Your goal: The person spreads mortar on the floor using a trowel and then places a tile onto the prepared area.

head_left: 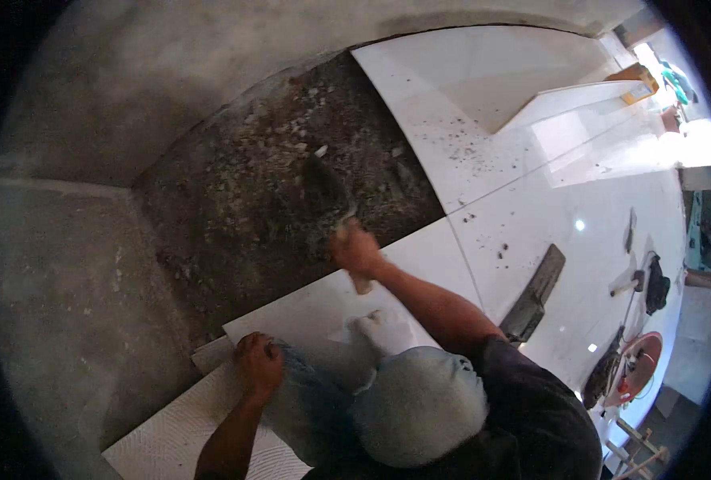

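My right hand (358, 252) is wrapped round the wooden handle of a trowel. The dark trowel blade (323, 184) points away from me, over a patch of rough, dark rubble-strewn ground (243, 184). Nearer to me on the left, my left hand (259, 364) is closed beside my jeans leg, at the edge of a white tile (323, 312). Whether anything is inside its curled fingers is hidden. A pale, dusty rounded form, which looks like my knee (419, 408), covers part of the floor between my arms.
White tiles (547, 208) with scattered crumbs cover the right side. A loose tile (563, 102) is propped by a cardboard box (635, 82). A long grey tool (535, 294), a hammer (629, 284) and a reddish basin (639, 366) stand rightward. Bare walls (67, 272) border the ground.
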A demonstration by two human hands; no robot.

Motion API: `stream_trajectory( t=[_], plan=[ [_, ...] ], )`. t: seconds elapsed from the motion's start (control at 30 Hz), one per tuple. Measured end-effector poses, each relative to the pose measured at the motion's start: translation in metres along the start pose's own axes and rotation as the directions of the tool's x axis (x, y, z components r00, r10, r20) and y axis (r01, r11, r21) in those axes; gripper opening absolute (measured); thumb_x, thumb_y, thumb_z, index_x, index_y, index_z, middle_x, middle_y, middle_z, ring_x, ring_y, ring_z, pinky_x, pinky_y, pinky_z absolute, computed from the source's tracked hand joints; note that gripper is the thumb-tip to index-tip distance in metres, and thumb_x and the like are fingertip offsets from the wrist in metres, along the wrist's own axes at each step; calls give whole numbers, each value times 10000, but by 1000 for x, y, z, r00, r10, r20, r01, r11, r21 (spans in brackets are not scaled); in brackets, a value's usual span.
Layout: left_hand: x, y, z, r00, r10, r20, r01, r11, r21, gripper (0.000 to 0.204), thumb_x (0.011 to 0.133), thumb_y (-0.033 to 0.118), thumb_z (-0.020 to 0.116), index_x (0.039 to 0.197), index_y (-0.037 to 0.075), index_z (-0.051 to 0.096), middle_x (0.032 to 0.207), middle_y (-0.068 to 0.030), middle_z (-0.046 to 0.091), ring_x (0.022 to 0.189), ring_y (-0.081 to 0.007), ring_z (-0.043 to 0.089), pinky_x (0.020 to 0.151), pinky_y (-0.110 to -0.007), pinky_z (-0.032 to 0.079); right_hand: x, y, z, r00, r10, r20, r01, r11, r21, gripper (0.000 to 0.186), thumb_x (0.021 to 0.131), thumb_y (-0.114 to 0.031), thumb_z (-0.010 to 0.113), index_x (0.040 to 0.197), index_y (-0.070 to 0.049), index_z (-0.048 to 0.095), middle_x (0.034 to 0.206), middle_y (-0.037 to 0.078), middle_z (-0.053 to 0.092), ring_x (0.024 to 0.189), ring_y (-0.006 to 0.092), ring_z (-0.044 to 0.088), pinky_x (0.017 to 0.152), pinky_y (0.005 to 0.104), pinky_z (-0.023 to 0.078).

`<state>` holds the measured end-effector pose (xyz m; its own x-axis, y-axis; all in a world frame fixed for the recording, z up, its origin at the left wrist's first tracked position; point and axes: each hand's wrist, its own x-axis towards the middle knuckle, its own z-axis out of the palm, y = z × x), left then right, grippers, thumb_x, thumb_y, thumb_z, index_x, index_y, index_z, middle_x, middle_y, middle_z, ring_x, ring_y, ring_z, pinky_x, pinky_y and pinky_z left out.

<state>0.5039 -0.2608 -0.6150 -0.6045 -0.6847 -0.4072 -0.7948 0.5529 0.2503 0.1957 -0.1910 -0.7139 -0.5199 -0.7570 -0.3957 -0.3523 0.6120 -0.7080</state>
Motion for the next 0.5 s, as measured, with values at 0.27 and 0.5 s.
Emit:
stream_trajectory(
  t=[0.27, 0.5],
  plan=[
    [0, 0, 7, 994, 7, -105, -8, 1000, -4, 272, 813, 202, 571, 1018, 28, 610, 1150, -159, 562, 1122, -333, 492, 973, -478, 373, -35, 41, -99, 946, 304, -114, -227, 870, 438, 420, 939, -416, 508, 1016, -9, 436, 677, 129, 553, 513, 251, 589, 455, 398, 500],
    [7, 17, -1, 998, -55, 20, 52, 992, 114, 270, 817, 190, 570, 1036, 34, 598, 1133, -150, 562, 1120, -339, 486, 990, -473, 351, -36, 35, -27, 999, -45, -12, 46, 952, 301, 298, 901, -302, 553, 986, -17, 545, 1027, 292, 515, 754, 419, 609, 646, 469, 510]
  ],
)
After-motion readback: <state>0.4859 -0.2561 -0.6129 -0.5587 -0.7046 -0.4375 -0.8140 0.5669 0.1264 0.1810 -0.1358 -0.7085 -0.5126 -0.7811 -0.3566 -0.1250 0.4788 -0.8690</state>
